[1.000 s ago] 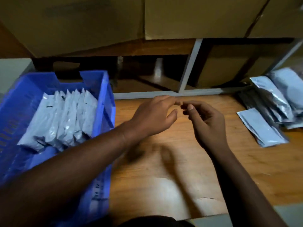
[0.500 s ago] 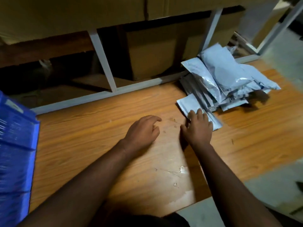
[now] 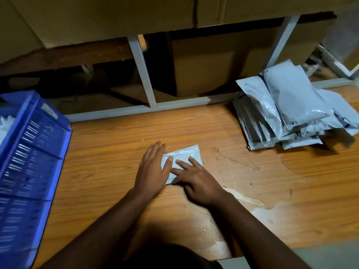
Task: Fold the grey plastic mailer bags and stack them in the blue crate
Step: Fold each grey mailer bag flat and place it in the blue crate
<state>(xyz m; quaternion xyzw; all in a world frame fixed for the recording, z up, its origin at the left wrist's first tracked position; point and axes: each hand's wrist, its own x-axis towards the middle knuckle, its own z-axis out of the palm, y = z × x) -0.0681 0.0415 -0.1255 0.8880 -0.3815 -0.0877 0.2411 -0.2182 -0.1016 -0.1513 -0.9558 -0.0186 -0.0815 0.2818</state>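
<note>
Grey mailer bag (image 3: 183, 155) was laid on the desk (image 3: 252, 181) between the blue crate (image 3: 35, 152) and the unfolded pile (image 3: 291, 113), pinned flat by the left hand (image 3: 153, 169) and right hand (image 3: 196, 181), fingers (image 3: 182, 164) extended and released, seemingly so a fold could be creased.

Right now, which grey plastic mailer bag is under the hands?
The single grey plastic mailer bag at the table's middle, pressed by both hands, apart from the heap of mailer bags.
</note>
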